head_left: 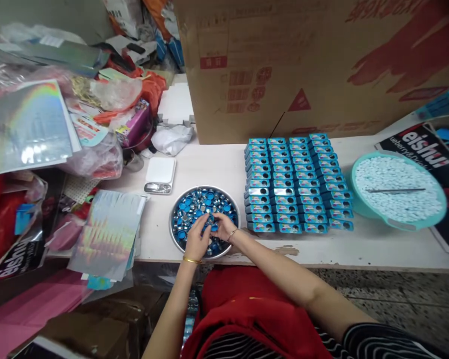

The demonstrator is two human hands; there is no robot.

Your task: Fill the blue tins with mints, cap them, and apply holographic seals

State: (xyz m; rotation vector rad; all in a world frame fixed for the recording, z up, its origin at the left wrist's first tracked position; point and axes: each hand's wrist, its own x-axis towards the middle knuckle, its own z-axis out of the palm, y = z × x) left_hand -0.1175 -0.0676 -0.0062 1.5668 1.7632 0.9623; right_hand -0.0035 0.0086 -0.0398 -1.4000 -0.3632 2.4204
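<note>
A round metal bowl (175, 204) full of small blue and silver tins stands at the table's front edge. Both my hands are over its near side. My left hand (195, 241) and my right hand (222, 225) meet on one small blue tin (209, 220), fingers pinched around it. To the right of the bowl lie several neat rows of blue tins (297, 184), packed side by side in a block.
A teal basin (397, 192) of small white pellets with tweezers across it sits at the right. A big cardboard box (303, 65) stands behind the rows. A small scale (159, 174) lies left of the bowl, with piles of holographic bags (26, 124) beyond.
</note>
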